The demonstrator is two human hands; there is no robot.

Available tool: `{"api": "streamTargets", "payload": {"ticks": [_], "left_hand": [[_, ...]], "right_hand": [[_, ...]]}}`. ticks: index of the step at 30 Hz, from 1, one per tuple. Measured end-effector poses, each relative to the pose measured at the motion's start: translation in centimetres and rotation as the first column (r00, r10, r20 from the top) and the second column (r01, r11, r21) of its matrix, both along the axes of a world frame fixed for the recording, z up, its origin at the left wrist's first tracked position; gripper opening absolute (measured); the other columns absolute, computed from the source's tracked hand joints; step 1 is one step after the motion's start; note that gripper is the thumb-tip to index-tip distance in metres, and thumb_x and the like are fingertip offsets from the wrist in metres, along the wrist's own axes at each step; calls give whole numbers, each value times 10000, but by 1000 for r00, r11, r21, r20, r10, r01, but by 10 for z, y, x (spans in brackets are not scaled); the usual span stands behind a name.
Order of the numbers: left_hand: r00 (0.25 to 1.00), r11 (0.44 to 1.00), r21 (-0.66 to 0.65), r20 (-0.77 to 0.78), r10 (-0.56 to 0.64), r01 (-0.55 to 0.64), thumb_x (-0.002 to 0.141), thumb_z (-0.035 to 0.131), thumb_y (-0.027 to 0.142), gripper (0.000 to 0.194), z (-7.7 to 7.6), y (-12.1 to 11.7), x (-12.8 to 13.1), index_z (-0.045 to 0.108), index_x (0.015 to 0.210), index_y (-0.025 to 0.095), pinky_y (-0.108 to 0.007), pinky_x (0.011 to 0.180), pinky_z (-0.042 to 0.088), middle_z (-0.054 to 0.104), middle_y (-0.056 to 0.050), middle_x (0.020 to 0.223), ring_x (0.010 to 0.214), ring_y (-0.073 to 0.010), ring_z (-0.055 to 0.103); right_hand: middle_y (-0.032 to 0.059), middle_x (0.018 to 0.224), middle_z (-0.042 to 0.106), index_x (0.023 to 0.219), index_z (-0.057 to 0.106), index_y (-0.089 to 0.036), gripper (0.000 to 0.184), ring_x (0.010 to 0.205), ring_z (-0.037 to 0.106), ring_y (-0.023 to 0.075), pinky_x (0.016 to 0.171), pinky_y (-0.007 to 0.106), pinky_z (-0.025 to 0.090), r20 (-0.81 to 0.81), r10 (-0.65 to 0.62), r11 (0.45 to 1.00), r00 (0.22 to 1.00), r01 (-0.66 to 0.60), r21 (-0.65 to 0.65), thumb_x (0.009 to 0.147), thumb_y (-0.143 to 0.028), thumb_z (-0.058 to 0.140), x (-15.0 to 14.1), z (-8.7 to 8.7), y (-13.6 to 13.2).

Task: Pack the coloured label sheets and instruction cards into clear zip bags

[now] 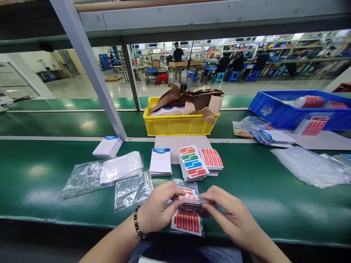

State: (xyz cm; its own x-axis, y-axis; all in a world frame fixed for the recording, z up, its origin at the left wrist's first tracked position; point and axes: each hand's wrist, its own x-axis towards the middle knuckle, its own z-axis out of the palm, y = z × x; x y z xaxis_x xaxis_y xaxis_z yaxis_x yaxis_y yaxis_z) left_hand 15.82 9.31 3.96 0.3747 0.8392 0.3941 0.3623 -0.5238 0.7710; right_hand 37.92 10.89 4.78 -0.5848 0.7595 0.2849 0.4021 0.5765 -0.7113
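Clear packet (pixel 193 202), seen nearly edge-on, is held over the near edge of the counter (pixel 246 228), between both hands. The fingers of the left hand (pixel 161 206) pinch one end against the thumb, and those of the right hand (pixel 230 212) pinch the other. Its contents cannot be told at this angle. Just below it lies a bagged sheet of red labels (pixel 188 223), partly covered.

By the look of things, packing is partway through: these pieces are in plastic, while plenty remains loose. Beyond the left hand lie a flat clear bag (pixel 133 190) and a larger bundle of bags (pixel 123 168). Straight ahead stand a stack of white booklets (pixel 160 162), a pile of multicoloured sticker sheets (pixel 193 162) and red sticker sheets (pixel 213 159) just beside it, all apparently unbagged. Farther back, a yellow crate (pixel 178 126) holds brown paper (pixel 189 100) and white sheets.
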Motion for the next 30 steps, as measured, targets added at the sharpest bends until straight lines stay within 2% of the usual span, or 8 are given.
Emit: {"api": "streamTargets", "payload": {"ticks": [3,7,12,17,23,25,27,30], "left_hand": [[999,1000,-9,-38,10,-11,782,473,114,88,4,-1,0,550,771,156,-230,639,382,537,-25,716,682,-111,482],[997,999,-6,-61,39,-39,772,466,106,86,6,-4,2,520,726,155,-235,609,356,521,-21,687,652,-113,461],[1000,1000,7,-27,4,-4,776,456,97,90,4,-8,4,505,735,161,-233,620,359,525,-28,696,676,-121,473],[992,995,20,-82,-93,95,778,463,102,84,0,-12,10,519,769,164,-224,578,347,537,-30,693,639,-115,473],[995,995,14,-33,-94,95,783,445,102,105,4,-14,14,523,757,168,-221,576,360,540,-21,676,623,-110,482],[998,999,-2,-37,-47,47,780,485,143,76,3,-11,9,536,828,174,-236,642,393,567,-35,758,705,-129,509],[995,996,-9,-50,84,-85,759,546,210,219,-1,-8,-2,515,973,180,-269,734,409,571,-62,915,829,-160,513],[937,938,-54,-90,337,-342,784,515,281,278,-16,-7,-30,480,1042,185,-286,769,412,551,-68,1003,877,-168,507]], "right_hand": [[17,745,510,848,558,-191,113,685,500,121,605,237,401,-19,19,1000,1000,-20,-11,828,-151,454,-1,0,-1],[16,727,502,772,516,-178,93,675,481,121,597,245,378,-60,15,1000,998,-14,12,819,-129,453,-5,-1,-2],[24,731,507,794,516,-169,89,683,465,127,602,254,359,-42,33,997,999,-30,65,810,-113,449,-12,-2,-4],[32,703,504,754,509,-157,95,659,439,130,582,260,335,3,66,982,998,-65,177,793,-102,441,-21,-1,-13],[31,736,496,799,496,-162,108,673,448,125,572,245,350,-10,111,986,994,-109,125,811,-102,407,-25,0,-13],[29,754,500,831,509,-168,128,680,464,122,577,241,367,-7,115,987,993,-114,117,822,-108,397,-22,-3,-3],[29,764,504,846,529,-170,143,679,481,118,583,238,389,21,76,985,997,-78,152,830,-117,397,-18,-10,11],[77,920,528,957,560,-171,174,844,511,172,717,312,423,67,-106,920,992,72,385,810,-151,469,-15,-31,30]]}}
